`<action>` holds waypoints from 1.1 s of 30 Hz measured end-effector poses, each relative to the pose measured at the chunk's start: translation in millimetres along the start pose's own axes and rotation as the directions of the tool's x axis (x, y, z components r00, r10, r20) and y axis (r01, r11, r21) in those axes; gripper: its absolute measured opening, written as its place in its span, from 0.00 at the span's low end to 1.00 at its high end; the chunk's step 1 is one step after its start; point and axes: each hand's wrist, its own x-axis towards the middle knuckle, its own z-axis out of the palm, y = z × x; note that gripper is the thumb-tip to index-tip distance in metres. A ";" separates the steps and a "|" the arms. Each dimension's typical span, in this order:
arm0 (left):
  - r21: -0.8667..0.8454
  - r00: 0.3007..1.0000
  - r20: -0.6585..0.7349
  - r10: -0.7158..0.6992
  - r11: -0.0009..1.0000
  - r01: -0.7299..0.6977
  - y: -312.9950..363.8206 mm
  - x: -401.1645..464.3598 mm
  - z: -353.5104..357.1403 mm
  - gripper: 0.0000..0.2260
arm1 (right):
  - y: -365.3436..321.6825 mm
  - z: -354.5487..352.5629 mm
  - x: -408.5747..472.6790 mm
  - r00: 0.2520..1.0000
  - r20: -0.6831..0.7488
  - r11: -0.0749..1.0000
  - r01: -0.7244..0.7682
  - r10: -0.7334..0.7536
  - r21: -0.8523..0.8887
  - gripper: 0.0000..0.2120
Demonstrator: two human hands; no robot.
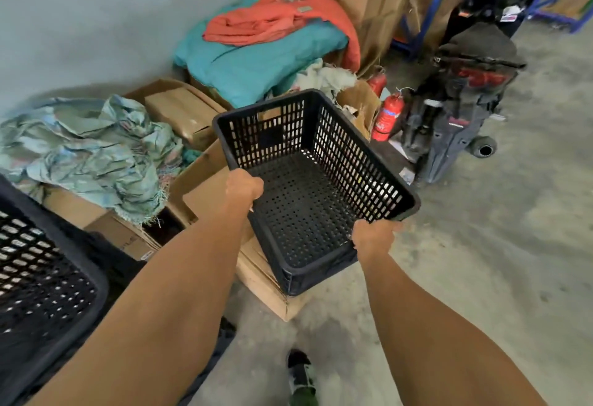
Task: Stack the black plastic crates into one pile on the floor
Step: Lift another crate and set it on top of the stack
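Note:
I hold an empty black perforated plastic crate (308,187) in the air above cardboard boxes, tilted with its open top toward me. My left hand (243,188) grips the crate's left rim. My right hand (373,238) grips the near right rim. A second black crate (41,280) stands at the lower left edge of view, partly cut off and partly behind my left forearm.
Cardboard boxes (266,271) lie under the held crate, with crumpled sacks (93,152) and teal and orange cloth (266,49) behind. Two red fire extinguishers (386,117) and a parked scooter (465,97) stand to the right. Bare concrete floor (497,261) spreads right; my shoe (300,376) shows below.

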 end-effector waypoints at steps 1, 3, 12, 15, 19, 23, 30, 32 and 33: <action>-0.085 1.000 -0.009 -0.019 0.996 0.018 2.4 -0.6 -2.9 0.19 | -4.8 -1.6 2.7 1.000 -0.003 1.000 0.027 -0.027 0.010 0.34; -0.225 0.996 -0.013 -0.085 0.971 0.080 6.5 -6.9 -10.0 0.21 | -16.3 -8.4 10.4 0.993 0.009 0.994 0.114 -0.114 0.005 0.27; -0.601 0.944 0.189 -0.271 0.728 0.330 -53.9 -40.5 -2.1 0.22 | -85.0 -15.4 33.9 0.871 0.215 0.847 0.483 -0.441 -0.222 0.22; -0.565 0.910 0.274 -0.313 0.713 0.415 -74.5 -51.8 10.3 0.20 | -86.6 -0.5 34.3 0.853 0.280 0.809 0.513 -0.441 -0.287 0.26; -0.133 0.797 0.455 -0.396 0.855 0.501 -75.5 -48.8 -3.8 0.11 | -68.8 12.9 42.0 0.877 0.264 0.812 0.474 -0.401 -0.342 0.29; 0.198 0.876 -0.043 -0.480 0.856 0.478 -66.1 -16.8 -35.8 0.41 | -73.0 13.5 49.7 0.900 0.206 0.838 0.434 -0.385 -0.331 0.27; 0.359 0.952 -0.203 -0.228 0.887 0.289 -44.2 58.3 -76.4 0.42 | -55.0 18.3 65.2 0.899 0.160 0.855 0.437 -0.408 -0.280 0.21; 0.407 0.974 -0.187 -0.131 0.892 0.198 -45.8 84.3 -80.8 0.40 | -51.3 21.1 67.2 0.904 0.132 0.873 0.427 -0.406 -0.237 0.20; 0.405 0.982 -0.169 -0.089 0.902 0.152 -45.9 97.0 -80.9 0.39 | -50.5 22.5 68.5 0.904 0.119 0.872 0.428 -0.411 -0.239 0.20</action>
